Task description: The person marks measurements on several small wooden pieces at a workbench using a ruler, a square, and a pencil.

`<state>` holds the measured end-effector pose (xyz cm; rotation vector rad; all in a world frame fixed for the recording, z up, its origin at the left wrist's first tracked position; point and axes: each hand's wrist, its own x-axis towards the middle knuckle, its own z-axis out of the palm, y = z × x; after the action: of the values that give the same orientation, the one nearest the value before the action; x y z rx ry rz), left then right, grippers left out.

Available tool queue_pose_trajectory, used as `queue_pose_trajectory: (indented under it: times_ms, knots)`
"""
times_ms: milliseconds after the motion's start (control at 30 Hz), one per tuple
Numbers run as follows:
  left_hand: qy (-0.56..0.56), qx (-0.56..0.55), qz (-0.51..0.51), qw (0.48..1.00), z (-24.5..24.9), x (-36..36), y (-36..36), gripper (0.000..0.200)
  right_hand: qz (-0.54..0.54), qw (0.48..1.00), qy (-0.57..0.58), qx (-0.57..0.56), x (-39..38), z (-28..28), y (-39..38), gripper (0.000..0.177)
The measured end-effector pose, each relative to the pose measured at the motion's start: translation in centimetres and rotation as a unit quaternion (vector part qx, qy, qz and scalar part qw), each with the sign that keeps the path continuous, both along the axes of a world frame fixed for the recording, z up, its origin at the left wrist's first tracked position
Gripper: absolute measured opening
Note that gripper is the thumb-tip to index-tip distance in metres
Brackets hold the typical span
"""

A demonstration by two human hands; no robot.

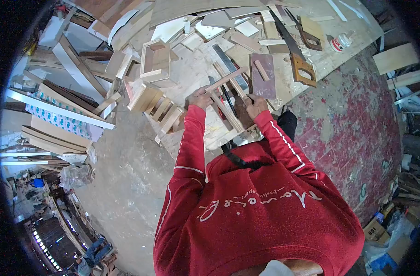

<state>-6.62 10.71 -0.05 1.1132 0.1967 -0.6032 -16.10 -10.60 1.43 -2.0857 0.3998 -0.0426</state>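
Boxes (145, 96) of slats, fully built, sit at left on the tabletop (191, 69), so some pieces look finished. Left hand (200, 98) is clenched on one corner of a slat frame (226, 112), arm stretched forward, elbow nearly straight. Frame lies flat between both hands and seems only partly joined; more slats probably remain to fit. Right hand (256, 105) grips its other edge, fingers curled, wrist bent inward. Saws (303, 69) lie untouched further right.
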Motion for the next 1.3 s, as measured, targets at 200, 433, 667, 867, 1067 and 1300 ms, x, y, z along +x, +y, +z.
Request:
queue_pose_trajectory:
  times_ms: [200, 433, 667, 867, 1067, 1300]
  knots:
    - [0.011, 0.049, -0.029, 0.998, -0.8, 0.2, 0.9, 0.04, 0.008, 1.0, 0.001, 0.004, -0.2, 0.0, -0.1, 0.029]
    - [0.032, 0.038, -0.006, 0.999, -2.7, -0.1, 1.4, 0.033, 0.004, 1.0, -0.005, 0.001, -0.6, -0.9, 0.0, 0.029]
    - [0.037, 0.019, -0.031, 0.999, -2.0, -0.5, 1.9, 0.035, -0.004, 0.999, 0.025, 0.037, -0.7, -0.9, -0.1, 0.027]
    - [0.04, 0.028, -0.033, 0.998, -1.3, -0.7, 1.7, 0.035, -0.011, 0.997, 0.055, 0.055, -0.6, -1.4, -0.3, 0.027]
    - [0.033, 0.025, -0.044, 0.998, -1.4, -0.6, 1.9, 0.035, -0.018, 0.992, 0.053, 0.109, -0.5, -3.6, -0.6, 0.029]
    - [0.018, 0.063, -0.046, 0.997, -1.8, -0.9, 2.0, 0.035, -0.018, 0.994, 0.057, 0.096, -0.5, -3.9, -0.5, 0.031]
